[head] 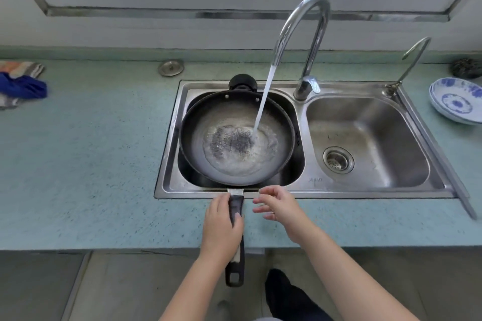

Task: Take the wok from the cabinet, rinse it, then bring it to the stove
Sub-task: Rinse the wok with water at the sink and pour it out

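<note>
Over left basin, one wok (236, 138), two taps (302, 41)

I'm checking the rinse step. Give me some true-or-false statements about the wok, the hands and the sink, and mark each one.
1. Water from the tall faucet is running into the wok. True.
2. The wok sits in the right basin. False: it is in the left basin; the right one holds no cookware.
3. The left hand grips the wok handle. True.
4. The right hand also grips the handle. False: it is open beside it, not touching.
5. Blue-and-white plates sit right of the sink. True.
</note>
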